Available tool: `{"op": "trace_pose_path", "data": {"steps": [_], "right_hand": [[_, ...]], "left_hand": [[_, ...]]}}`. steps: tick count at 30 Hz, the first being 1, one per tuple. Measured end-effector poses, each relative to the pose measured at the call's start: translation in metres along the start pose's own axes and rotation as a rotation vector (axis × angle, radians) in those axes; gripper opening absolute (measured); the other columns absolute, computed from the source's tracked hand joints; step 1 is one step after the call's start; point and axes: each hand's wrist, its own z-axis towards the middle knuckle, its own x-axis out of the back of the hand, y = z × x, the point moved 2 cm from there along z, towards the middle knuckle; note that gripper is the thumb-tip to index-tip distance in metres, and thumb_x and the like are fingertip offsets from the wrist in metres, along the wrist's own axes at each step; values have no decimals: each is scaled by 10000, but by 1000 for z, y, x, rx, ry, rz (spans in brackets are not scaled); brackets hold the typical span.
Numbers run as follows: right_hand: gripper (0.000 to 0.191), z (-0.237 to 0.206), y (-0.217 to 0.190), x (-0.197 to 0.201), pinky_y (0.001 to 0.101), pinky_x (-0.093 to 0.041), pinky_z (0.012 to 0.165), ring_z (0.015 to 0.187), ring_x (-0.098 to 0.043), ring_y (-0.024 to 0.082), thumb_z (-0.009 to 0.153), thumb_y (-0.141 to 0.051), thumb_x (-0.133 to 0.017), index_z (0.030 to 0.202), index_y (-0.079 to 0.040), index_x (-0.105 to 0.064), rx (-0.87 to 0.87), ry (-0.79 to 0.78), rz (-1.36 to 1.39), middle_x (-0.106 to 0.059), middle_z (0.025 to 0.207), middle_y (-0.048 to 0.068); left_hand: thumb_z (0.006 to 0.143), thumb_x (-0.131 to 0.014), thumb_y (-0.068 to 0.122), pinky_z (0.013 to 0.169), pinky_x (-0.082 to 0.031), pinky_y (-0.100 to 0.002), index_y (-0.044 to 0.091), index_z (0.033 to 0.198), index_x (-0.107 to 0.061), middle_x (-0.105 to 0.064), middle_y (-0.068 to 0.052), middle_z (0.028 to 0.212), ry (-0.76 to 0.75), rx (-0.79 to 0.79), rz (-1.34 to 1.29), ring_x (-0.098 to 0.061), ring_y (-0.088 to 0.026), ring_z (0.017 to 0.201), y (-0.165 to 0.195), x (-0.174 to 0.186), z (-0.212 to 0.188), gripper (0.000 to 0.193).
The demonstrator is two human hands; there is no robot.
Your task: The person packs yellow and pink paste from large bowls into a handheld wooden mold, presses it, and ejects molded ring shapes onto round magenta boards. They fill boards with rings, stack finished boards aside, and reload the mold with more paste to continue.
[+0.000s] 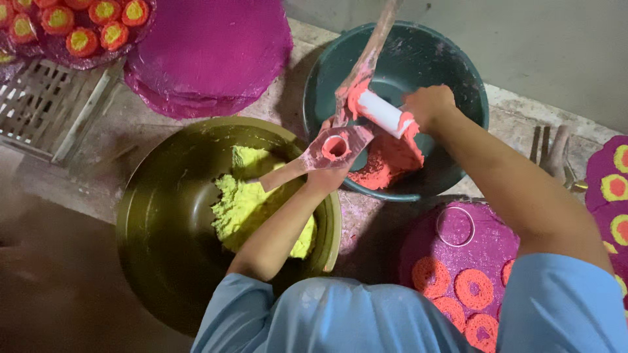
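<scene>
The stained concrete floor [288, 104] carries an olive basin [163, 216], a teal basin [451, 78], stacked magenta discs [209, 52] and a slatted crate [46, 104].

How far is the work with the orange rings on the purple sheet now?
Done: four orange rings lie on the purple sheet near the person. In hand: the left hand holds a wooden mould filled with orange paste, and the right hand holds a white tube over the teal bowl. Left: bare purple around the metal ring; yellow paste sits in the olive bowl.
</scene>
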Motion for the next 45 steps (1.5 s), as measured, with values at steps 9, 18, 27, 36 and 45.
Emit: {"op": "trace_pose_path", "data": {"steps": [9,18,27,36,45], "right_hand": [[416,-1,-21,-61,440,-561,855,987,-715,378,943,-318,-640,1248,-36,-657,-9,267,373,-728,1101,198],[292,-45,-45,-64,425,-601,905,1061,-734,310,887,-328,-674,1063,-117,-772,189,-310,-71,-753,1131,142],[426,-81,-45,-91,459,-562,839,986,-706,358,801,-266,-702,1224,-213,-714,222,43,519,-748,1054,153],[325,-169,26,-37,406,-537,713,750,-682,236,964,-230,-662,1248,-117,-771,112,89,892,-749,914,155],[186,-214,15,61,408,-539,625,672,-680,245,899,-297,-717,1059,-246,-796,182,344,480,-727,769,49]], "left_hand": [[942,-781,160,1074,-519,-389,95,1183,-725,-677,-116,1274,68,161,-139,-640,-276,1258,-12,-5,-8,256],[948,-776,160,1017,-540,-376,76,1192,-686,-640,-138,1278,164,83,-154,-656,-291,1199,-7,-4,-7,273],[938,-708,175,955,-531,-388,34,1237,-614,-658,-124,1179,107,140,-161,-663,-288,1101,-8,-4,-10,344],[1003,-656,267,1035,-564,-359,89,1345,-563,-645,-116,1270,66,163,-202,-654,-230,1169,-10,43,28,397],[962,-709,380,1119,-489,-432,94,1392,-533,-559,-229,1435,-165,-518,289,-587,-357,1295,61,50,10,545]]}}
